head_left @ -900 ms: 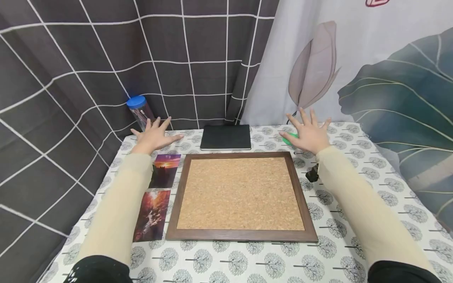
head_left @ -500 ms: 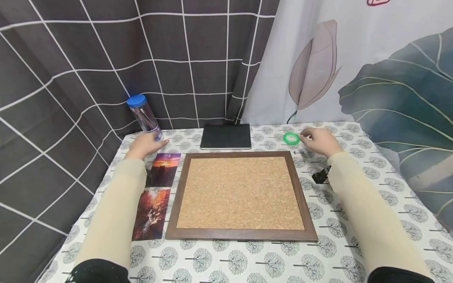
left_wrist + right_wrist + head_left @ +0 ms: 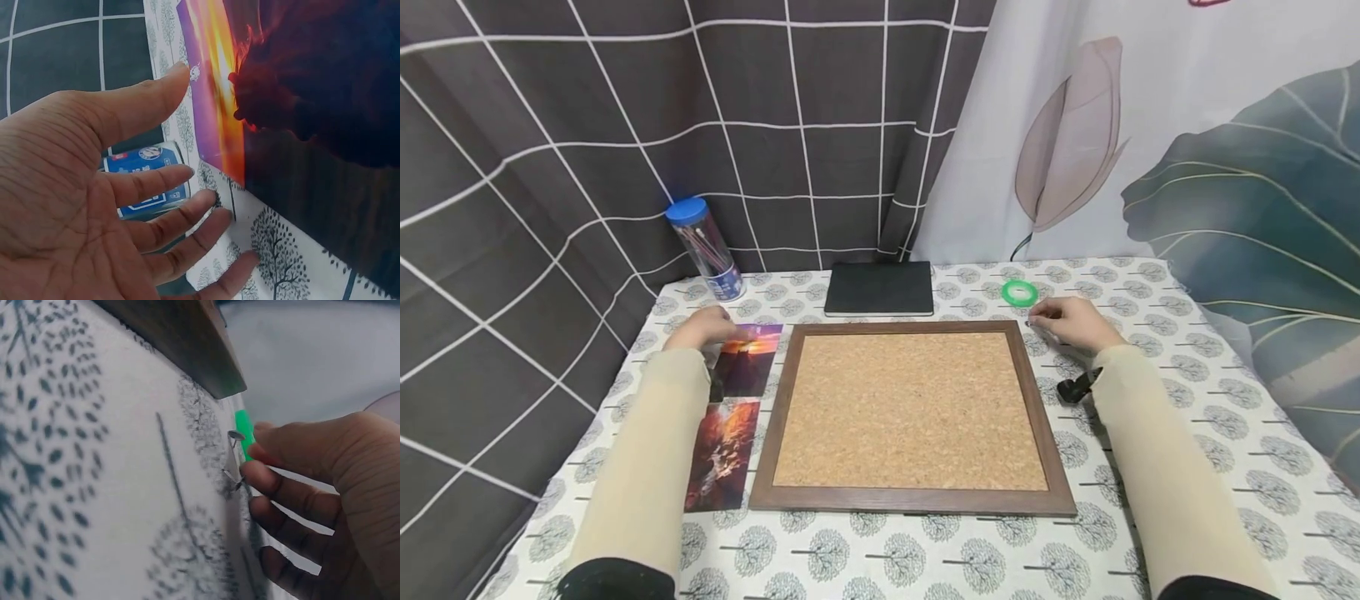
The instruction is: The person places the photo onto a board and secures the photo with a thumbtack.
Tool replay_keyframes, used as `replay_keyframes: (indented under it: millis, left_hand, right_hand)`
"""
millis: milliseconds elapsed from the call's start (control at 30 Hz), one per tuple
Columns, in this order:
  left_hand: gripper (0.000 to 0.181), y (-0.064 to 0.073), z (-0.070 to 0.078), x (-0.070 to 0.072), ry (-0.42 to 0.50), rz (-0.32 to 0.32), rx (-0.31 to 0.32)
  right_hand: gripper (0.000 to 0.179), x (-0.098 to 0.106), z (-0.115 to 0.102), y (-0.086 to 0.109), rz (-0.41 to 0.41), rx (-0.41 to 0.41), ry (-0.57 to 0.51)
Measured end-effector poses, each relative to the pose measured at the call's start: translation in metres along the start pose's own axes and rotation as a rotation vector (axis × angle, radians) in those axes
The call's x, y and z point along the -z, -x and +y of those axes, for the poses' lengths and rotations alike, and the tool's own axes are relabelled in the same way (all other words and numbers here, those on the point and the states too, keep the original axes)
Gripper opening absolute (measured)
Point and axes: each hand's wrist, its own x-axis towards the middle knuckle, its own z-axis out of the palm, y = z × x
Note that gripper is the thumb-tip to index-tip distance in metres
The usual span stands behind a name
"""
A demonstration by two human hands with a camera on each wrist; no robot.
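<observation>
My left hand (image 3: pixel 702 327) hovers at the far left corner of a sunset photo (image 3: pixel 748 358), its fingers relaxed and apart. In the left wrist view, the thumb tip is close to the photo's purple edge, and nothing sits between thumb and fingers. My right hand (image 3: pixel 1075 323) is low over the cloth, right of the corkboard's (image 3: pixel 910 408) far right corner. Its thumb and forefinger are near each other beside a metal thumbtack (image 3: pixel 235 435) and a second small tack (image 3: pixel 233 480) on the cloth. I see no tack clearly between the fingertips.
A green tape roll (image 3: pixel 1006 293) lies just beyond my right hand. A blue-lidded jar (image 3: pixel 707 246) stands behind my left hand. A black notebook (image 3: pixel 878 289) lies behind the board. An autumn photo (image 3: pixel 724 458) lies nearer, left of the frame. Curtains hang behind the table.
Both hands came down from a spread pose at the back. The left moved from the jar toward the sunset photo. The right drew slightly nearer, from the tape roll toward the tacks.
</observation>
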Motion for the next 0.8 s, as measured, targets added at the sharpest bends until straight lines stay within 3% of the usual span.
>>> replay_keyframes:
  millis: [233, 333, 567, 700, 800]
  left_hand:
    - [0.039, -0.01, 0.002, -0.014, 0.172, 0.059, 0.037]
    - [0.036, -0.015, 0.001, -0.018, 0.216, 0.082, 0.036]
    - [0.016, -0.02, -0.007, -0.022, 0.23, 0.15, -0.043]
    - [0.025, -0.02, -0.009, -0.019, 0.384, 0.124, -0.066]
    - [0.034, -0.019, -0.009, -0.013, 0.439, 0.095, -0.09]
  right_hand:
    - [0.027, -0.011, 0.003, 0.009, 0.022, -0.073, -0.167]
    - [0.023, -0.013, 0.006, 0.009, 0.037, -0.061, -0.151]
    - [0.019, -0.014, 0.007, 0.006, 0.045, -0.019, -0.122]
    - [0.017, -0.016, 0.008, 0.006, 0.046, -0.023, -0.158]
    - [0.016, -0.018, 0.011, 0.006, 0.046, -0.036, -0.169]
